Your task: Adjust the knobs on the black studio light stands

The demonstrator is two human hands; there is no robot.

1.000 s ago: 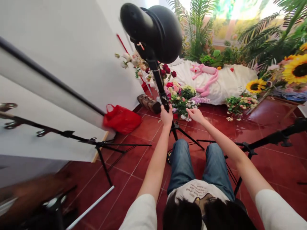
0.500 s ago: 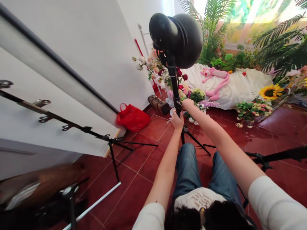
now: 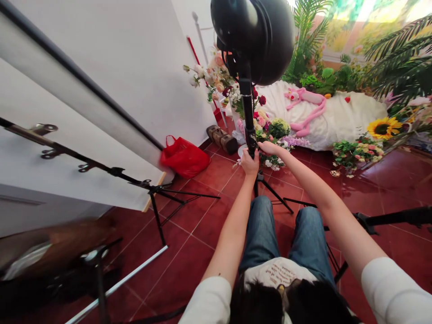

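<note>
A black studio light (image 3: 259, 40) sits at the top of a black stand (image 3: 249, 108) that rises in front of me on tripod legs. My left hand (image 3: 250, 162) is wrapped round the stand's pole, just below a joint. Beside it on the right, my right hand (image 3: 268, 147) reaches to the joint with its fingertips at a small part there. What those fingertips pinch is too small to make out. The lamp's top is cut off by the frame edge.
A red bag (image 3: 185, 157) and a brown log-like object (image 3: 222, 139) lie by the wall. Clamps hang on a slanted bar (image 3: 77, 158) at left. Flowers (image 3: 278, 128), a pink plush toy (image 3: 308, 96) and a sunflower (image 3: 384, 128) stand ahead. Another black stand (image 3: 394, 218) is at right.
The lamp appears higher and larger in view. My right hand has changed from a closed, bent pose over the joint to a flatter one with its back showing. My left hand stays on the pole.
</note>
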